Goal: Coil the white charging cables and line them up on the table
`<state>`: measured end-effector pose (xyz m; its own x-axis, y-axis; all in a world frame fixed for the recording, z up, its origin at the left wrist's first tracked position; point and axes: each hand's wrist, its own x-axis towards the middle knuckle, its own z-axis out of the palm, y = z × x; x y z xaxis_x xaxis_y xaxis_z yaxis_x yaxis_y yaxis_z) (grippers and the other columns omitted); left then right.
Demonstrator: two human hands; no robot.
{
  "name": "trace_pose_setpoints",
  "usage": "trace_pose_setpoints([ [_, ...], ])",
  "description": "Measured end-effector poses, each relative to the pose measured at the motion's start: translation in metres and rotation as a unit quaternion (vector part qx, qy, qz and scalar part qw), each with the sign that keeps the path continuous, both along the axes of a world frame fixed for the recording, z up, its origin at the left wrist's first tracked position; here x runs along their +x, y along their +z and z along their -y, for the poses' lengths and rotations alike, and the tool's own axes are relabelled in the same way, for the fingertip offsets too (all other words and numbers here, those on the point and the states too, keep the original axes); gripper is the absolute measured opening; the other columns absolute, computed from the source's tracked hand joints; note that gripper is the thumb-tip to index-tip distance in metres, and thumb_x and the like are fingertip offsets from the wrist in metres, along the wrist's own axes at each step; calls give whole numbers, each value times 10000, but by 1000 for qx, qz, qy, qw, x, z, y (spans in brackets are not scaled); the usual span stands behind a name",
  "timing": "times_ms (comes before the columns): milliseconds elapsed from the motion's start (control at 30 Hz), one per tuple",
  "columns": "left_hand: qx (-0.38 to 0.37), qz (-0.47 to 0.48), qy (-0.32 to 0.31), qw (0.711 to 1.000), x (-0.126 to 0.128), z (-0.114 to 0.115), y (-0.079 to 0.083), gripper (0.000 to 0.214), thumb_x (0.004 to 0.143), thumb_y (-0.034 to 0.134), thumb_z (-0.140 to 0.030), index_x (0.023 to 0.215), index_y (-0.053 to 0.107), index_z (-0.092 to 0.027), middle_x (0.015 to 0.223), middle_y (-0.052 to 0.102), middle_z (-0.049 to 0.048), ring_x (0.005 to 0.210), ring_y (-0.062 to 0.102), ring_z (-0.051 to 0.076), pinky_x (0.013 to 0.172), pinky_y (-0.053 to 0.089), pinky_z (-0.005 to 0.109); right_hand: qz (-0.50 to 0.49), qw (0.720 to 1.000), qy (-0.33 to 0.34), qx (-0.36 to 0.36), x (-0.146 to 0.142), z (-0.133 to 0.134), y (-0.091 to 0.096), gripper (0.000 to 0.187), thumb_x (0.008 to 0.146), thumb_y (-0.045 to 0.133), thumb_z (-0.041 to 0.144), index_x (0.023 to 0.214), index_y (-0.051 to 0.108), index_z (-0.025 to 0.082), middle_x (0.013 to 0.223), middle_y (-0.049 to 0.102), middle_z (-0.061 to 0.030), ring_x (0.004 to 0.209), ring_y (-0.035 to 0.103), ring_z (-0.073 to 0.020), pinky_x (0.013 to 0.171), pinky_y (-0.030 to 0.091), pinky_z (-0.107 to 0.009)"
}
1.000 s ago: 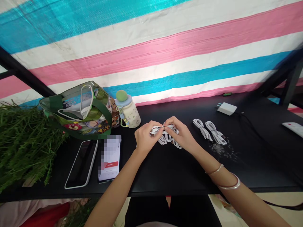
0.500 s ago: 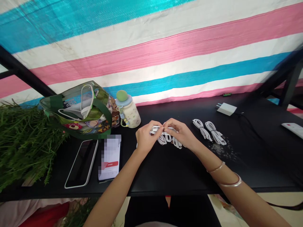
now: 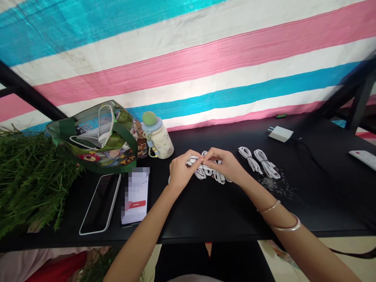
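Note:
My left hand [image 3: 181,171] and my right hand [image 3: 225,165] meet over the middle of the black table [image 3: 205,211]. Both pinch a white coiled cable [image 3: 205,170], fingertips touching at its top. Loops of the cable hang below my fingers onto the table. Two more bundled white cables [image 3: 259,161] lie just right of my right hand. Two bangles sit on my right wrist.
A green cartoon-print bag [image 3: 96,137] and a small cream bottle with a green cap [image 3: 156,136] stand at the back left. Two phones [image 3: 117,197] lie at the front left beside green grass-like plants [image 3: 29,176]. A white charger [image 3: 281,134] sits at the back right, a white device [image 3: 364,158] at the far right.
My hands stay together on the cable with only small finger shifts. The view has drifted slightly.

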<state>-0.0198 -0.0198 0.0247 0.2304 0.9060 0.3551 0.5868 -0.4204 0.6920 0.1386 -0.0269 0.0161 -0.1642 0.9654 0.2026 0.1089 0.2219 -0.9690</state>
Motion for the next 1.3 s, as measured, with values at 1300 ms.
trace_pose_setpoints([
  [1300,-106,68,-78,989,-5,-3,3,118,757,556,-260,842,619,-209,698,631,-45,533,499,93,558,372,209,-1,999,45,2,7,-2,4,233,730,641,417,712,544,207,718,583,-5,693,582,-154,680,465,-313],
])
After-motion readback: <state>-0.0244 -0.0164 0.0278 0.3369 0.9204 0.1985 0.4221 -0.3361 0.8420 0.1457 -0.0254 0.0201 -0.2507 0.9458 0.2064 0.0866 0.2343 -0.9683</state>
